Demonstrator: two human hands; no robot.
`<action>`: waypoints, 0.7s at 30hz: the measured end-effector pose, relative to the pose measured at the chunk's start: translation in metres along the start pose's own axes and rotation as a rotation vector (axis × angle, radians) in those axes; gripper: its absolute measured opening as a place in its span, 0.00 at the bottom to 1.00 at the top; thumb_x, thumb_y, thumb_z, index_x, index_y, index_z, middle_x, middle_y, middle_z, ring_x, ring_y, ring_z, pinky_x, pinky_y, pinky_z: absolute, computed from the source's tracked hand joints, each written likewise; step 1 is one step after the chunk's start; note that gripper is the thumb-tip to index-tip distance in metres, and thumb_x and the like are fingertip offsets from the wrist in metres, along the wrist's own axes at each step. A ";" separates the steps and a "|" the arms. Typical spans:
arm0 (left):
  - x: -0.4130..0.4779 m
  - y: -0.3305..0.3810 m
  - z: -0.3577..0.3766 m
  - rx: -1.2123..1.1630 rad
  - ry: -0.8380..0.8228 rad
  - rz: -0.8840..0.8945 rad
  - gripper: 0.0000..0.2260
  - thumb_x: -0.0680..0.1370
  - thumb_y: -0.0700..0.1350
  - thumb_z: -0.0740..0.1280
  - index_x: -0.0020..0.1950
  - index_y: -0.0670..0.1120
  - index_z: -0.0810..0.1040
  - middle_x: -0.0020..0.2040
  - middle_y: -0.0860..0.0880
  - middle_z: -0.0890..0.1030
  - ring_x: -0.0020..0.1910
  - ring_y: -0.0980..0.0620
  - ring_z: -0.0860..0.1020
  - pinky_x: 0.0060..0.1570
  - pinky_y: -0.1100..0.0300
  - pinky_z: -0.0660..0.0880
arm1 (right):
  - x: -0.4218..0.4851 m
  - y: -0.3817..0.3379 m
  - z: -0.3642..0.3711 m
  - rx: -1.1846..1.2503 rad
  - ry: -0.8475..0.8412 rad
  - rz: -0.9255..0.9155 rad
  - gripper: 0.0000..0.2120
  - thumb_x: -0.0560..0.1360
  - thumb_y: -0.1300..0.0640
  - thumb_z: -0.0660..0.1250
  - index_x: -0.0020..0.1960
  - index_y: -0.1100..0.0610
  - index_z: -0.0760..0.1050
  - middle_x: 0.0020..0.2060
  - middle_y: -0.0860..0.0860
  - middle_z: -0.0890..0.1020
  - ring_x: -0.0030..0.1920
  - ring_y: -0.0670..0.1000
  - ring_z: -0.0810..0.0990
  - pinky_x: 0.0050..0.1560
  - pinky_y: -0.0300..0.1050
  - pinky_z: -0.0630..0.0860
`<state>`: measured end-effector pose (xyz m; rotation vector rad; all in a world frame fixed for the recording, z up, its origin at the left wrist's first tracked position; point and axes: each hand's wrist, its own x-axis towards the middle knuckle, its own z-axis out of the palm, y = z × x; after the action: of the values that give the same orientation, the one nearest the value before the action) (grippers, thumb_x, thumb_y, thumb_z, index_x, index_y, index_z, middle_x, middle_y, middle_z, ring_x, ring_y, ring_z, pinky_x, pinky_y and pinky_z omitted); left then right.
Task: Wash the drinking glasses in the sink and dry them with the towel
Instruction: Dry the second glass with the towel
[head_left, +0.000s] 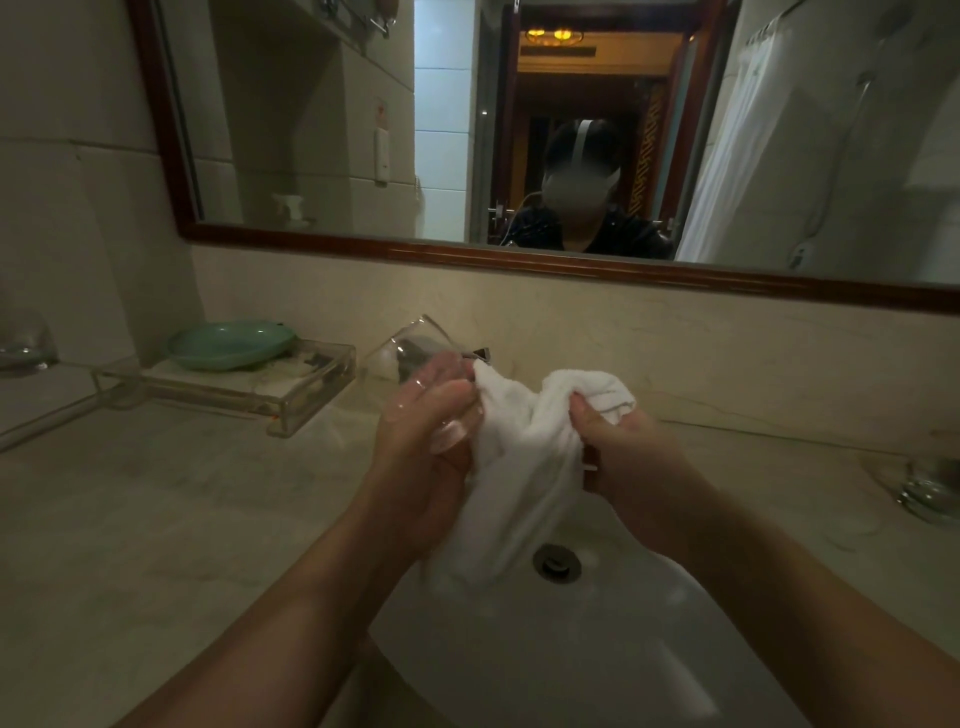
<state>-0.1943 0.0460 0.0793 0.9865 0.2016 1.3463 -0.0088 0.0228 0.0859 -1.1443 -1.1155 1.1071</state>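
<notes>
**Washstand holdings: glass under the towel**

1. Mirror (322, 130). Wood-framed, spans the upper frame; a person is reflected at centre.
2. Desk (156, 493). Pale stone top, running across the middle and lower left of the frame.
3. Sink (597, 649). White basin, lower centre, directly beneath both hands.
4. Towel (519, 441). White, soft, limp. It is bunched at centre frame and its tail hangs toward the basin. It should mould easily into a glass mouth.
5. Left hand (423, 441). Centre frame, fingers curled round the lower body and base of item 8.
6. Right hand (618, 447). Right of centre, fingers closed on a gathered fold of the towel.
7. Clear tray (311, 395). Middle left, carrying a green dish (228, 345).
8. Drinking glass (410, 348). Clear, tilted, mouth toward the upper left, above the sink and touching the towel. Judged rigid, breakable and likely wet and slick. It is best held low round the thick base, as now, leaving the rim free for the cloth. Squeezing the thin wall is to be avoided.
9. Second glass (930, 488). Right edge, on the desk; whether it is dry cannot be told.
10. Third glass (26, 343). Far left edge, blurred.
11. Drain (557, 561). Metal, in the basin just beside the towel's tail.
</notes>
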 end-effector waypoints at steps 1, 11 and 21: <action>-0.001 0.002 0.001 -0.030 -0.010 0.010 0.11 0.73 0.41 0.70 0.53 0.39 0.75 0.47 0.38 0.72 0.46 0.41 0.73 0.49 0.51 0.73 | 0.001 0.003 -0.001 0.026 0.002 0.037 0.17 0.82 0.49 0.63 0.69 0.54 0.73 0.58 0.55 0.84 0.56 0.58 0.84 0.56 0.60 0.82; 0.002 0.020 0.003 -0.333 0.123 0.094 0.07 0.74 0.44 0.68 0.50 0.43 0.80 0.43 0.47 0.83 0.44 0.50 0.84 0.45 0.55 0.83 | 0.004 0.009 -0.006 0.032 -0.153 0.022 0.12 0.82 0.67 0.60 0.57 0.59 0.81 0.47 0.57 0.84 0.42 0.48 0.85 0.42 0.46 0.82; 0.007 0.034 0.009 -0.416 0.062 0.170 0.09 0.72 0.44 0.74 0.49 0.43 0.82 0.42 0.49 0.84 0.42 0.53 0.84 0.43 0.58 0.82 | -0.015 0.013 0.011 0.171 -0.489 0.521 0.30 0.79 0.36 0.63 0.67 0.60 0.78 0.61 0.59 0.82 0.62 0.58 0.81 0.66 0.54 0.75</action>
<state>-0.2110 0.0449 0.1111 0.6210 -0.1172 1.4991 -0.0226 0.0105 0.0730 -1.0830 -1.0804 1.9278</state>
